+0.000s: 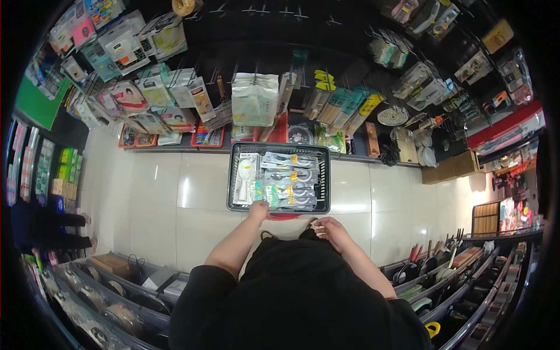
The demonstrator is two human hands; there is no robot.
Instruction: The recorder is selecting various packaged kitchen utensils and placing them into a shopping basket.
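Observation:
A dark plastic basket (pixel 231 181) sits in front of me, filled with packaged goods. Along its left side lies a boxed white spoon-shaped utensil (pixel 247 169). Several grey-blue packs (pixel 291 175) with yellow stickers are stacked to the right of it. Green-and-white packets (pixel 265 191) lie at the near left of the stack. My left hand (pixel 259 210) is at the basket's near rim, just below these packets, its fingers closed; what they grip is hidden. Outside the basket's near right corner, my right hand (pixel 332 230) hangs with its fingers apart and holds nothing.
Beyond the basket runs a low shelf (pixel 356 157) beneath hooks of hanging packaged goods (pixel 255 99). Pale tiles (pixel 192 186) cover the floor. Racks of pans (pixel 408 273) stand close behind me on both sides. Another person's dark-clothed legs (pixel 64 230) show at the far left.

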